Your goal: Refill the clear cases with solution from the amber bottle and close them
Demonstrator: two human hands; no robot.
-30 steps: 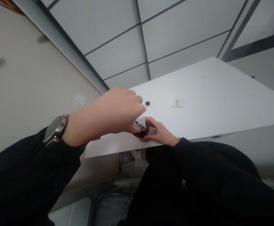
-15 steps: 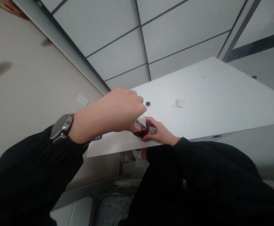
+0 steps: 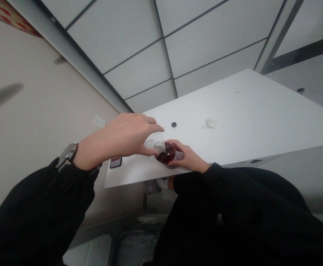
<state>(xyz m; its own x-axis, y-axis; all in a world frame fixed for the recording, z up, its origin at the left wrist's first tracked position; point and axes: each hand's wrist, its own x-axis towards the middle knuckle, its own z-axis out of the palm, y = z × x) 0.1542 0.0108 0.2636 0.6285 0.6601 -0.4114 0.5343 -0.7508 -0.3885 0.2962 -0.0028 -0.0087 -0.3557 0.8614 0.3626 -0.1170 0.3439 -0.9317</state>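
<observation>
My right hand (image 3: 190,158) is wrapped round a dark red glossy bottle (image 3: 167,154) low over the near edge of the white table. Part of a pale label shows between its thumb and fingers. Between the thumb and fingers of my left hand (image 3: 129,135) is a thin whitish piece with grey marks (image 3: 156,143), which looks like a wet label or film. It lies against the left end of the bottle. Whether it is stuck to the bottle I cannot tell. A watch (image 3: 67,156) sits on my left wrist.
On the white table (image 3: 250,122) lie a small round black cap (image 3: 174,125), a crumpled white scrap (image 3: 210,123) and, at the left corner, a phone (image 3: 115,162). A wall with a socket (image 3: 99,121) borders the left side. Panelled doors (image 3: 139,62) rise behind.
My left hand has moved left and slightly down, its thumb and fingers spreading wider around the whitish piece. More of the bottle and the phone now shows. My right hand keeps its hold.
</observation>
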